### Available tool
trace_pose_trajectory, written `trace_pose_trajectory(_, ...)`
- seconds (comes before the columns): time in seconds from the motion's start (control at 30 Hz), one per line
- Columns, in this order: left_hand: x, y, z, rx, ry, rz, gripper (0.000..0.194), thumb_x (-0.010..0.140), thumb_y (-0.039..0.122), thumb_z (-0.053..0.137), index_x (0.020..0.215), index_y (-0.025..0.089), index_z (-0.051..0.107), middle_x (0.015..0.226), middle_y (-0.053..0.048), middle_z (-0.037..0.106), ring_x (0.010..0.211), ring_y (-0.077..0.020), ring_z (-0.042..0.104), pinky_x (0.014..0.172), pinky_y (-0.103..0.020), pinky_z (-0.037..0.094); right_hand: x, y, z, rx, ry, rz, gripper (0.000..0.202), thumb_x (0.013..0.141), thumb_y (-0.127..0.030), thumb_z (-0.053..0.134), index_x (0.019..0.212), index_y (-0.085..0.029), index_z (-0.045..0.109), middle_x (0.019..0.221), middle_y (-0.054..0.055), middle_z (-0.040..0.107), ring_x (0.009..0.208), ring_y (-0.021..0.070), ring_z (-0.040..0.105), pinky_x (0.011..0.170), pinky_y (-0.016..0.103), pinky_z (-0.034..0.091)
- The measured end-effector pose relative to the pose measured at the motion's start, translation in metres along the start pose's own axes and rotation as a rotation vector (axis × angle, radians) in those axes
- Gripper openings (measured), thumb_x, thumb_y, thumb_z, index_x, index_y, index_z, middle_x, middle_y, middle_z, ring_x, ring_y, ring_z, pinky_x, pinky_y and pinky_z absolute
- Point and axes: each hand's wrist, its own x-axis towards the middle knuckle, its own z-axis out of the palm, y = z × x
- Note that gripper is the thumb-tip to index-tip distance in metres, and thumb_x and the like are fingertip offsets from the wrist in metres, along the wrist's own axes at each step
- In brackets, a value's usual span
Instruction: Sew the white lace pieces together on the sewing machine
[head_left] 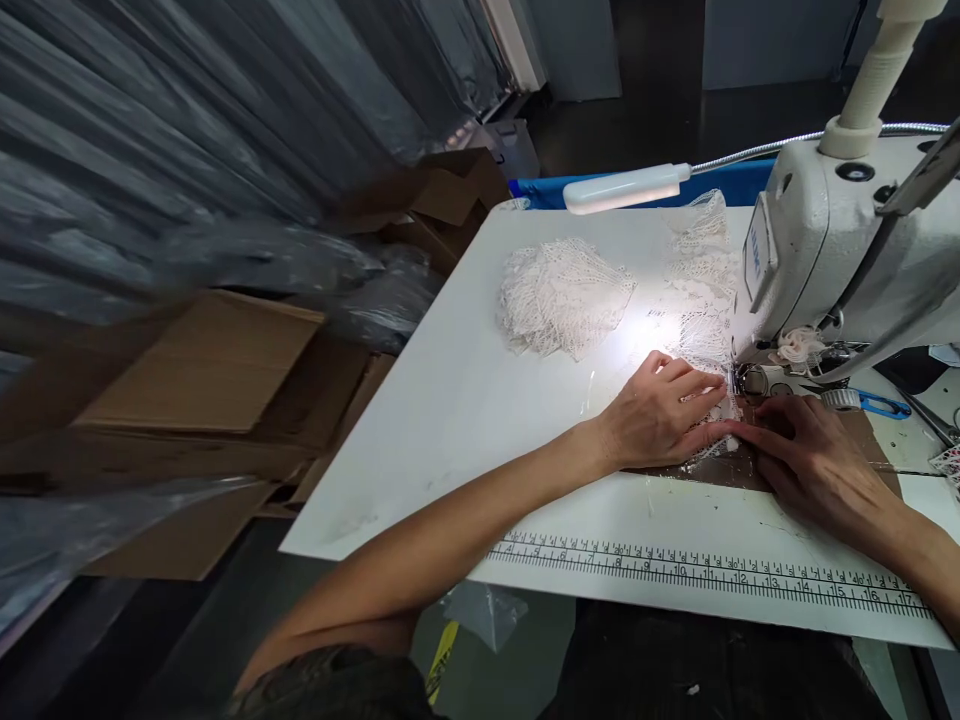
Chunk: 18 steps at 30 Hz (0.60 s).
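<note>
L hand (pixel 666 412): fingers bent, resting on lace (pixel 705 335) beside machine (pixel 795 250) foot (pixel 736 380); pinch or mere press, can't tell. R hand (pixel 814 455): fingers nr foot, index reaching to L fingertips; grip unclear. Lace: at foot, partly under L hand, extending back on table (pixel 450 400). Lace pile (pixel 566 298): to its left. Lamp (pixel 628 188): above, lit.

Risks (judged): fingers v. close to foot, a slip could mean injury; uneven hand pressure, puckered or skewed lace; open mesh, possible snag.

Obscured: needle, not discernible; lace under fingers, covered; mesh nr lamp, glare; machine R end, cut off.
</note>
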Motion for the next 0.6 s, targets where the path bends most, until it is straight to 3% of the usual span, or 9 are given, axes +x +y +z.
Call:
trace_pose_trajectory(0.2,-0.001,0.004,0.001,0.024,0.022,0.057,0.036,0.1,0.044,0.041,0.106,0.016,0.063,0.111,-0.006,0.07,0.087,-0.019,0.06,0.075,-0.036,0.038,0.003,0.0,-0.001,0.008,0.028,-0.011,0.034,0.093,-0.019,0.044,0.117,-0.024,0.067,0.102,0.012,0.057,0.087,0.0228,0.053,0.073,0.037,0.048)
trace_pose_trajectory(0.47,0.0,0.007,0.008,-0.033,0.034,-0.014,0.024,0.098,0.025,0.045,0.105,0.016,0.066,0.109,-0.002,0.071,0.079,-0.0156,0.057,0.07,-0.034,0.038,0.005,0.006,-0.007,0.052,0.012,-0.002,0.035,0.093,-0.019,0.041,0.115,-0.022,0.068,0.102,0.011,0.059,0.089,0.0208,0.058,0.074,0.034,0.051)
trace_pose_trajectory(0.6,-0.001,0.009,0.009,-0.064,0.043,-0.033,0.027,0.098,0.026,0.043,0.104,0.016,0.067,0.108,-0.003,0.072,0.078,-0.0156,0.056,0.072,-0.035,0.038,0.001,0.02,-0.001,-0.038,0.02,0.014,0.035,0.097,-0.026,0.038,0.111,-0.022,0.07,0.1,0.012,0.061,0.079,0.0185,0.061,0.061,0.029,0.05)
